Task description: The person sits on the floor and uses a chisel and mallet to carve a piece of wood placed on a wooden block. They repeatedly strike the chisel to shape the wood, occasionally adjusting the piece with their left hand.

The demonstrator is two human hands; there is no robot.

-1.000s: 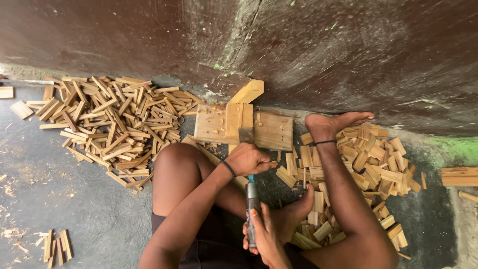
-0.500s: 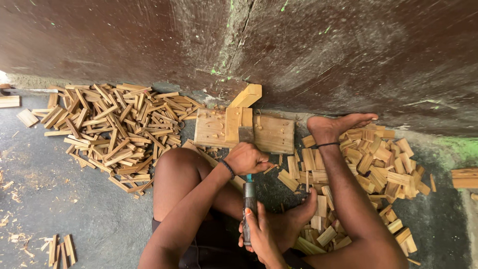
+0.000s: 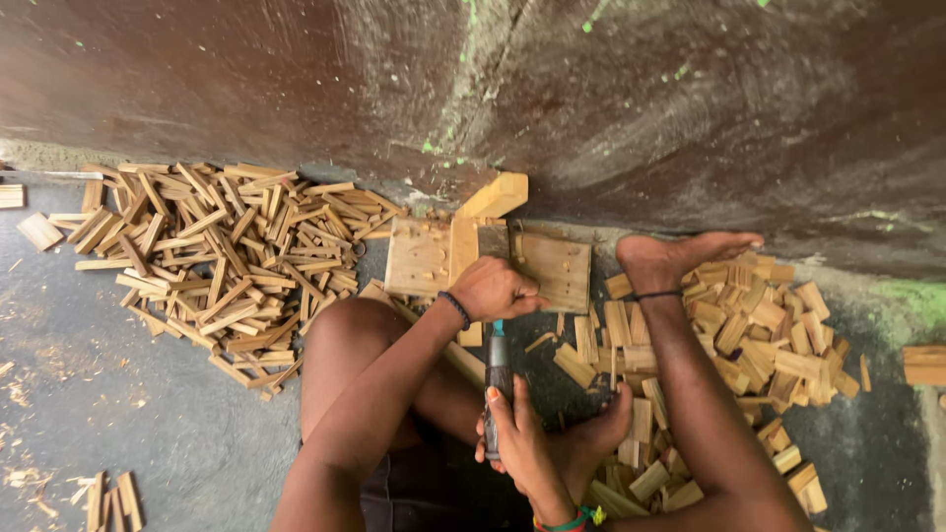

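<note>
I sit on the floor with my legs folded. My left hand (image 3: 496, 290), a black band at its wrist, is closed in a fist at the near edge of a pale wooden board (image 3: 557, 266); it seems to grip a small wood piece, mostly hidden by the fingers. Just below it, my right hand (image 3: 520, 440) is wrapped around the grey handle of a hand tool (image 3: 498, 372) with a teal collar, which points up at the left fist. A yellowish wooden strip (image 3: 493, 197) stands across the board against the wall.
A large heap of short wood sticks (image 3: 227, 256) lies left. Another heap of cut wood blocks (image 3: 759, 335) lies right, around my foot (image 3: 680, 258). A dark stained wall (image 3: 591, 99) rises behind. Loose sticks (image 3: 110, 500) and shavings sit on the grey floor at lower left.
My right hand has crept slightly up the tool handle towards the left fist. The left hand stays on the board's edge; the view shifted a little.
</note>
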